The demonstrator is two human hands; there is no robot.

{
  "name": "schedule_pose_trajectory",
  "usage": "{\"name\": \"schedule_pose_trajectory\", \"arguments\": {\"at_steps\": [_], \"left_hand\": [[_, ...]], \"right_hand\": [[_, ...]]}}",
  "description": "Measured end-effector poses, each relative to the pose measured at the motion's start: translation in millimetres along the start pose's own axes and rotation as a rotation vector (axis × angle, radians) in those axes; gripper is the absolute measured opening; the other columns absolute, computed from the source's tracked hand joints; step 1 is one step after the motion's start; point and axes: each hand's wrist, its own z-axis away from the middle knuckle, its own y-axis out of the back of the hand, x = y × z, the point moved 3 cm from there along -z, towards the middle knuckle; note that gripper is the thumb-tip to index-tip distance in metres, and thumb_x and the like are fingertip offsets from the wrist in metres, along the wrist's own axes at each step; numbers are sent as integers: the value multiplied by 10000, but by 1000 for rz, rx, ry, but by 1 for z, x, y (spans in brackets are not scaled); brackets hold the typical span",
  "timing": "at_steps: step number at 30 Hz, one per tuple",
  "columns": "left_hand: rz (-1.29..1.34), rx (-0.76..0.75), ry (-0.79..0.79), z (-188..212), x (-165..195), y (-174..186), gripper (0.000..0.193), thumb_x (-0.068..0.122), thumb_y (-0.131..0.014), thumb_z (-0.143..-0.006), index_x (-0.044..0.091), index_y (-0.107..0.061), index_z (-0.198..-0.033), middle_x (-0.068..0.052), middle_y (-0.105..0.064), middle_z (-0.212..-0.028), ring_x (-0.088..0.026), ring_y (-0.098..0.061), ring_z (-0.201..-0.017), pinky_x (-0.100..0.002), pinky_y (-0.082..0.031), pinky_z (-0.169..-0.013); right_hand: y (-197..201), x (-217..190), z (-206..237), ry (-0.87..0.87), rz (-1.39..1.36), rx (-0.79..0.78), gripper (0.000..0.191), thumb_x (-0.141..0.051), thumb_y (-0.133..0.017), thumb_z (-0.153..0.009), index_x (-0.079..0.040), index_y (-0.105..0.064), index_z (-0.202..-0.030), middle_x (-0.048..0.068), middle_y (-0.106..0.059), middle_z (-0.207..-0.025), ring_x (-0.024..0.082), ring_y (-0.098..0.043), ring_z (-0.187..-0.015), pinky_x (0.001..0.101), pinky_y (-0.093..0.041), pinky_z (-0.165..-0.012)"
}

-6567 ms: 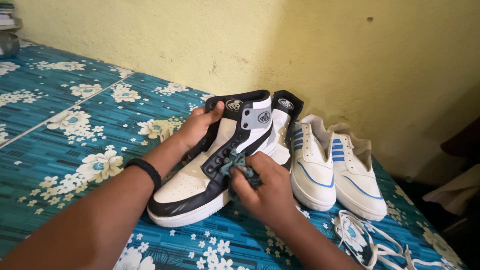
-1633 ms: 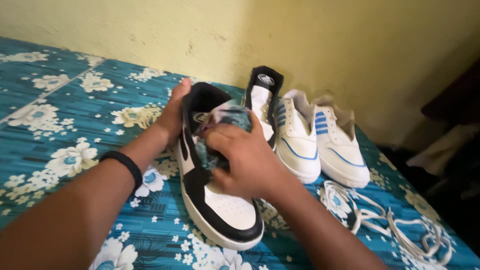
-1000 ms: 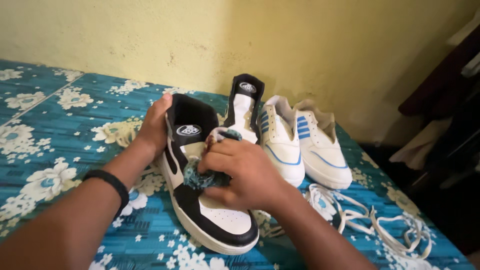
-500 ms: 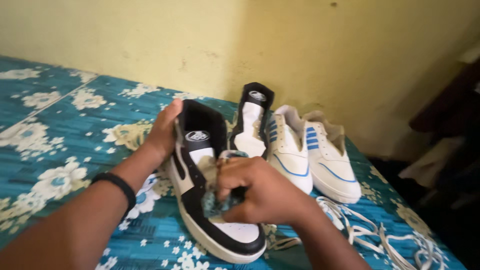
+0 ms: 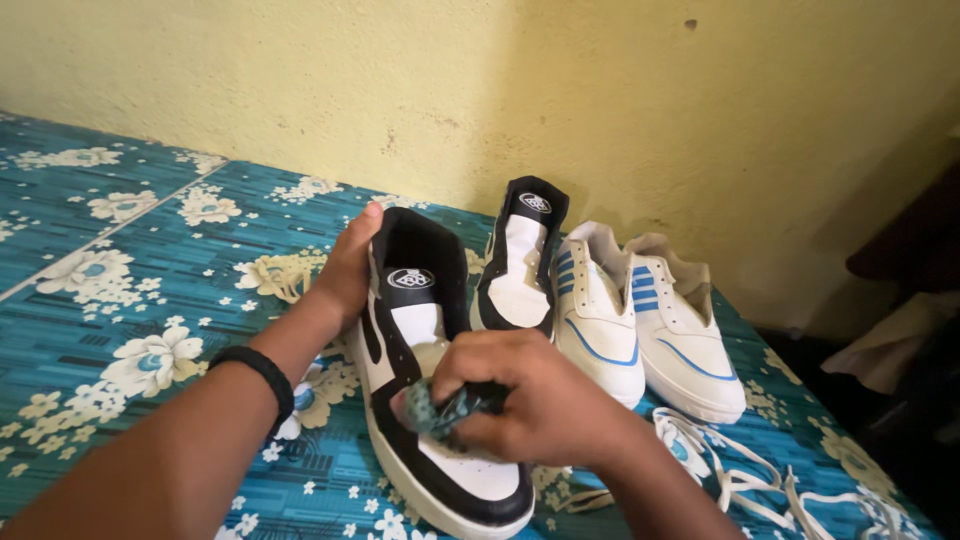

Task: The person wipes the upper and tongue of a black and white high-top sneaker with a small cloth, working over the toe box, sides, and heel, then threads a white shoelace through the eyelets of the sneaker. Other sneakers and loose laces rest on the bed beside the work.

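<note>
- The left hand [image 5: 348, 272] steadies the black-and-white high-top shoe [image 5: 425, 380] at its collar, thumb hooked over the rim at about 10 o'clock from the tongue; its grip is closed lightly around the shoe's upper edge.
- The right hand [image 5: 525, 400] presses a wadded teal cloth [image 5: 445, 408] onto the shoe's throat, its grip curled tight around the cloth.
- The shoe lies on the floral blue bedsheet [image 5: 120, 300], toe pointing to 5 o'clock, near the lower middle of the view.
- Risk: the left hand's hold is at the collar only, so a hard rub toward the toe could, I judge, make the shoe pivot or slide on the soft sheet.
- Risk: the second black-and-white shoe [image 5: 520, 262] stands just beside it at 1 o'clock; a wide stroke could knock it into the white shoes with blue stripes [image 5: 640, 320].
- Risk: loose white laces [image 5: 740, 480] lie at 4 o'clock near the right forearm and could get dragged or tangled.
</note>
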Motion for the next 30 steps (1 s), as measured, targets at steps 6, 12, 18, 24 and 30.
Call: {"name": "schedule_pose_trajectory", "arguments": {"at_steps": [6,12,18,24,30], "left_hand": [[80,-23,-17,-7,-14,7,495,500,-430,-1043,58,-652,-1035,-35,-674,-976,-129,-594,-882,-314,-512,-821],[-156,-27,-366,-9,-9,6,405,401,-447,-1118,20,-577,-1078,-83,-598,-1008,-204,-548,-935,-340,-454,-866],[-490,99,-331,3,5,1,459,414,-375,-1058,3,-517,-912,-185,-537,-854,-321,-519,-825,-385,-430,-796],[-451,52,-425,4,13,-1,429,398,-389,-1053,9,-488,-902,-152,-485,-851,-305,-496,-817,-392,-410,-788],[-253,31,-292,-1,5,0,386,394,-471,-1035,49,-502,-864,-48,-435,-772,-148,-411,-761,-339,-380,-685]], "right_hand": [[6,-15,2,81,-249,-47,247,-27,-821,-738,-41,-730,-968,94,-745,-963,224,-735,-888,334,-568,-808],[-24,-13,-26,258,350,268,333,3,-720,-742,-86,-688,-1062,95,-714,-1164,277,-684,-1117,366,-539,-955],[-31,-24,-22,83,560,-56,359,-12,-653,-645,-140,-731,-972,32,-731,-1032,236,-673,-1063,467,-372,-757],[-26,-34,-9,8,258,-227,338,-41,-677,-713,-193,-763,-1002,-16,-745,-1017,179,-678,-1069,422,-407,-849],[-29,-16,-27,177,511,53,375,-22,-649,-675,-168,-757,-1003,-5,-747,-1153,192,-688,-1101,410,-396,-796]]}}
